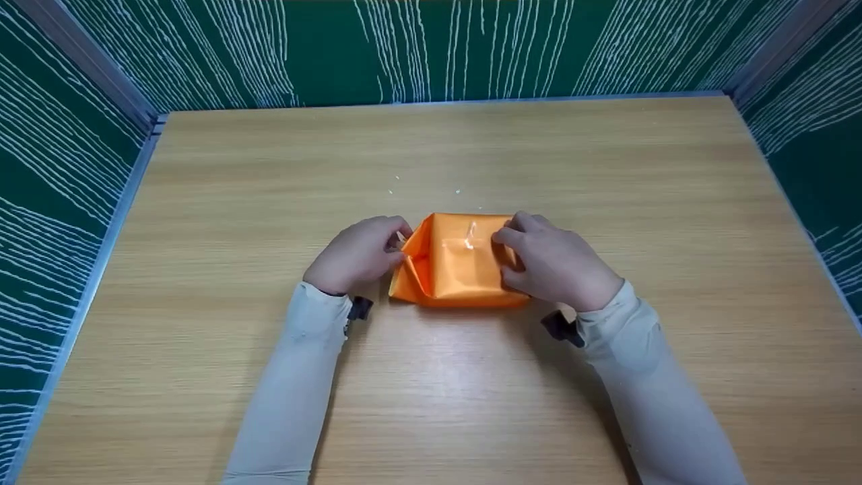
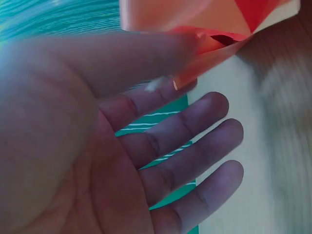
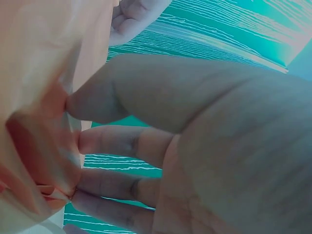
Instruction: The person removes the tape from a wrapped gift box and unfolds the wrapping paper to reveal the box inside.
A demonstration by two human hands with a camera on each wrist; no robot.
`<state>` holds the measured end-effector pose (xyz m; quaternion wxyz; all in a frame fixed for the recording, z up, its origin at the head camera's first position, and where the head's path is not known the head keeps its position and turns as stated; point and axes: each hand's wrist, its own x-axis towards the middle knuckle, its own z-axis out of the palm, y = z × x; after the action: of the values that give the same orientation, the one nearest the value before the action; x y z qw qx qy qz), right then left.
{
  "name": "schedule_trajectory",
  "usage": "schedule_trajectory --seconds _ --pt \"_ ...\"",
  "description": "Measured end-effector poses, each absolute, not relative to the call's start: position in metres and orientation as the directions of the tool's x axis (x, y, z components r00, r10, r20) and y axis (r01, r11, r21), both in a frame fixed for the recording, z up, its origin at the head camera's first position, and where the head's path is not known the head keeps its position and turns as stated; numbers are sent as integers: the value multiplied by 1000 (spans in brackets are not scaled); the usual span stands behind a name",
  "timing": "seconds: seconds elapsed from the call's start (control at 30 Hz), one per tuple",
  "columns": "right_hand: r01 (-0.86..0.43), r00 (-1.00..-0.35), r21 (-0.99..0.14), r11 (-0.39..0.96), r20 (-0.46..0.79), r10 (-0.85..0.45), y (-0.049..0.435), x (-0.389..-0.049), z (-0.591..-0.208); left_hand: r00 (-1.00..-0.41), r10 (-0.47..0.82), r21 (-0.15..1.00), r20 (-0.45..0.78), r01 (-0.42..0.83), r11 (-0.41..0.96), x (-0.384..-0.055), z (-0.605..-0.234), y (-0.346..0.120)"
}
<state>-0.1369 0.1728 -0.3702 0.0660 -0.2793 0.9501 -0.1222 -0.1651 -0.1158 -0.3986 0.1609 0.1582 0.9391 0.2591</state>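
Note:
A package in shiny orange wrapping paper (image 1: 465,259) lies on the table. Its left end has an open, folded flap (image 1: 419,266). My left hand (image 1: 360,252) pinches the edge of that flap between thumb and index finger. In the left wrist view, the other fingers (image 2: 204,156) stand apart from the paper (image 2: 209,63). At the package's opposite end, my right hand (image 1: 555,259) grips the paper with thumb and fingers bent over it. The right wrist view shows the thumb and fingertips against the creased orange paper (image 3: 44,146).
The light wooden table (image 1: 202,303) has a few tiny pale scraps (image 1: 458,191) beyond the package. Green walls with white streaks (image 1: 337,54) enclose its back and sides, with blue edging (image 1: 101,276). A dark wrist strap piece (image 1: 564,328) shows beneath the right sleeve.

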Motion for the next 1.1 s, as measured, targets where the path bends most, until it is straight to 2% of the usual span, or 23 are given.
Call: schedule_trajectory --seconds 0.33,0.57,0.9,1.1 --pt "-503 -839 -274 820 -73 -539 173 -138 -370 -875 450 477 -180 322 818 -166 -404 -112" --pt "-495 -849 -283 821 -41 -526 171 -138 -369 -895 400 436 -197 285 853 -165 -404 -110" --pt "-547 -825 -283 788 22 -565 168 -138 -372 -850 516 482 -106 410 774 -166 -406 -108" --pt "-550 -822 -282 786 17 -569 168 -137 -372 -878 467 482 -104 366 796 -166 -404 -112"
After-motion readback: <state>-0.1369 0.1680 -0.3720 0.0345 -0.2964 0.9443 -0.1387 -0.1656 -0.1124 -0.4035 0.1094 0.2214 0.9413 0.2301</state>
